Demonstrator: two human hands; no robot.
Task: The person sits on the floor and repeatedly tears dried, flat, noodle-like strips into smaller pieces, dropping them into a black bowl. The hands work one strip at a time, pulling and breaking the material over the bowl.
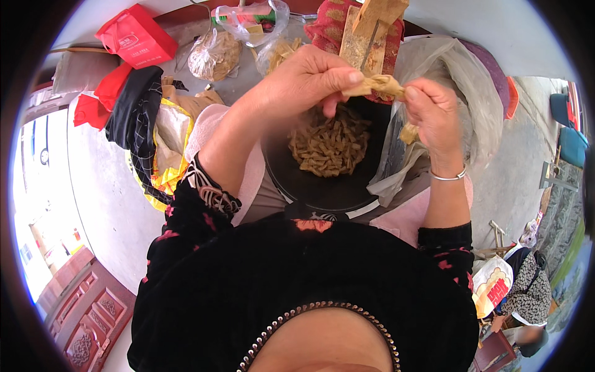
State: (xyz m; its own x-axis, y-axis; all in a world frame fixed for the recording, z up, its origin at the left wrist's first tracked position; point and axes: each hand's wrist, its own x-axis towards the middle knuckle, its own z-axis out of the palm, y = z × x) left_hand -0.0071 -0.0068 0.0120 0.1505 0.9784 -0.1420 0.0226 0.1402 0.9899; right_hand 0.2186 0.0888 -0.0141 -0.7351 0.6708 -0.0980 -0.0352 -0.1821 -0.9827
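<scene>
Both my hands hold a twisted, tan strip of dried leaf or husk-like material (383, 85) above a dark round basin. My left hand (309, 79) pinches its left end between thumb and fingers. At its other end, my right hand (432, 111) grips the strip, and another tan piece (409, 133) shows below that hand. The black basin (297, 186) rests at my lap and holds a heap of short tan folded pieces (330, 144). A clear plastic bag (399, 172) lies over the basin's right side, partly behind my right hand.
Beyond the basin stands a wooden block device (367, 42) on red cloth. Filled clear bags (214, 56) and a red bag (137, 37) lie at the upper left. A yellow-edged sack (169, 139) stands left. Another person (527, 288) is at the lower right.
</scene>
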